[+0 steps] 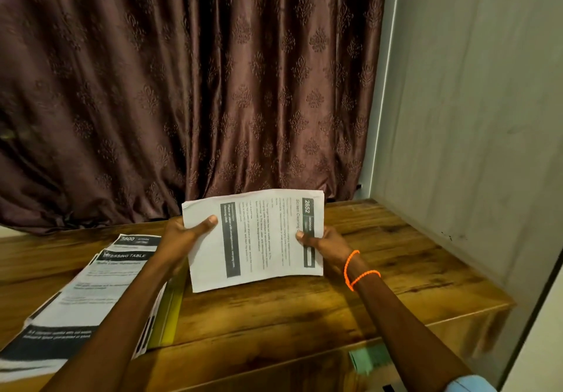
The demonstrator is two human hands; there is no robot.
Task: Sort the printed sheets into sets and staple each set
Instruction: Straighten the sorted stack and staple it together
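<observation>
Left hand (185, 236) grips the sheets (259, 239) at their left edge, thumb pinching down on the top page, the other fingers curled out of sight behind the paper. Right hand (323, 244) pinches the right edge the same way, thumb on top by the dark header band, the rest tucked underneath. The sheets are turned sideways and held up between both hands, above the bench (304, 309) near its far edge, lower edge tilted toward the camera; whether it touches the wood I cannot tell. The top page reads "2652" and "Screen Cleaning". An orange band (355, 270) loops the right wrist. Off to the left, a pile (91, 291) of more printed pages lies flat on the bench, top page headed "DRESSING TABLE", partly under the left forearm. A yellow strip (169, 315) shows just beside that pile. Behind the bench hangs a brown curtain (182, 87); a grey wall (472, 117) stands on the right.
</observation>
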